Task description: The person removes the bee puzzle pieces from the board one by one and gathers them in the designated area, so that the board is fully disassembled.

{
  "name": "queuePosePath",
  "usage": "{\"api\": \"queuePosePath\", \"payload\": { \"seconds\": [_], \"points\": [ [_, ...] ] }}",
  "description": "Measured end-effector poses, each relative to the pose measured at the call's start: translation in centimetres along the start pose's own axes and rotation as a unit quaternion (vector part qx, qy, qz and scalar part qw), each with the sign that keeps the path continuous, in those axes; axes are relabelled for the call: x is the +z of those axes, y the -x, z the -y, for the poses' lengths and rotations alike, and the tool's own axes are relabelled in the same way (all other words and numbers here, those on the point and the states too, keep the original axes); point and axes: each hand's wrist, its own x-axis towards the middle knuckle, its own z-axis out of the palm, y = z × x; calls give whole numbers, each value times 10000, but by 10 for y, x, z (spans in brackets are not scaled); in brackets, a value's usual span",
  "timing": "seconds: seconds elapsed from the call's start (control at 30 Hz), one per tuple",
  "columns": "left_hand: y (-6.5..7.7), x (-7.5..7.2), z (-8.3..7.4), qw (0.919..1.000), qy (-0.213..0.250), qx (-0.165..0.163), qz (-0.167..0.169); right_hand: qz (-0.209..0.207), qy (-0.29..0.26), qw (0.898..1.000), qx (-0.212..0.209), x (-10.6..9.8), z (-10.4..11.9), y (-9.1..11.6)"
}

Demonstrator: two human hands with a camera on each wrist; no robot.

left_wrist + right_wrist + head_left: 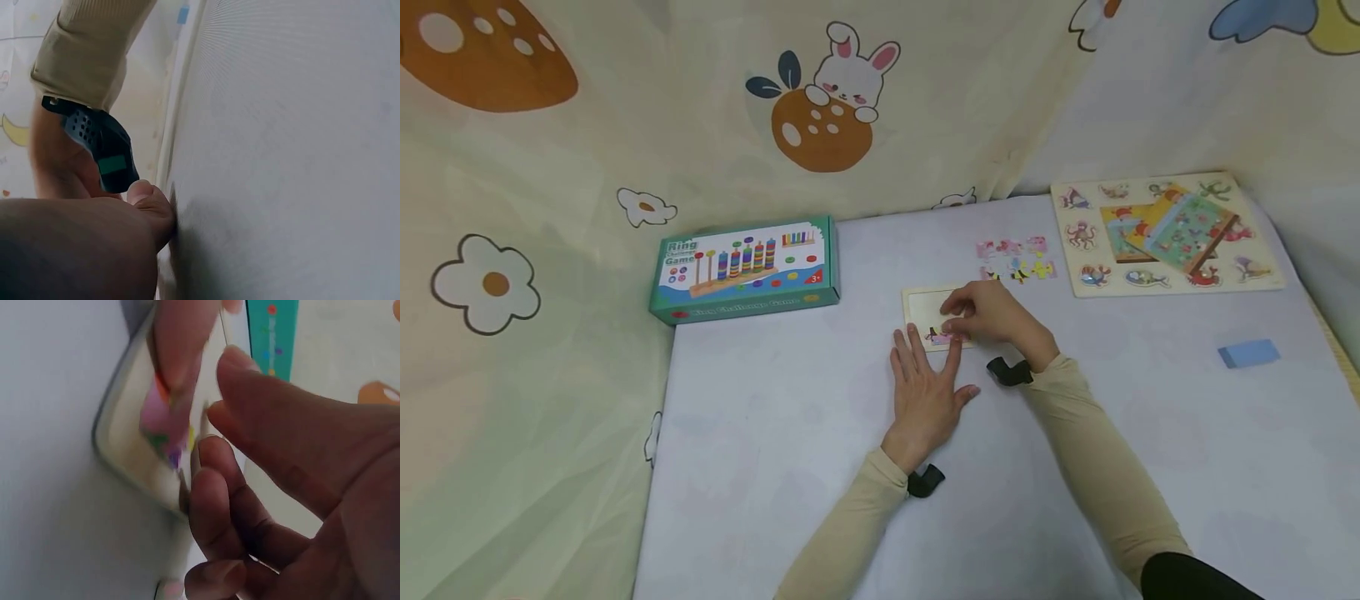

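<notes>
A small pale puzzle tray (925, 307) lies in front of both hands, with pink picture puzzle pieces (936, 336) along its near edge. My left hand (923, 404) rests flat, fingers spread, its fingertips at the tray's near side. One left finger (178, 356) presses on a pink piece in the right wrist view. Over the tray's right part, my right hand (992, 312) has bent fingers and pinches a thin puzzle piece (195, 459), seen edge-on and largely hidden by the fingertips. The left wrist view shows mostly my left thumb (153, 206) and the tabletop.
Several loose puzzle pieces (1017, 259) lie behind the tray. Back right, a sea-animal board (1082, 283) carries stacked picture boards (1191, 229). A blue block (1249, 354) lies at the right. The green ring game box (745, 271) stands back left, before a patterned curtain (700, 125).
</notes>
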Motion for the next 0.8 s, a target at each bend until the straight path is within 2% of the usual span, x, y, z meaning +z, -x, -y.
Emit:
{"api": "queuePosePath", "payload": {
  "seconds": [0.23, 0.4, 0.8],
  "points": [
    [-1, 2, 1, 9998, -117, -121, 81, 163, 164, 9997, 25, 8, 11, -1],
    [0, 4, 3, 9998, -165, -91, 50, 214, 379, 9989, 166, 11, 17, -3],
    [-1, 1, 1, 9996, -250, -82, 99, 335, 656, 9967, 341, 8, 23, -2]
  ]
}}
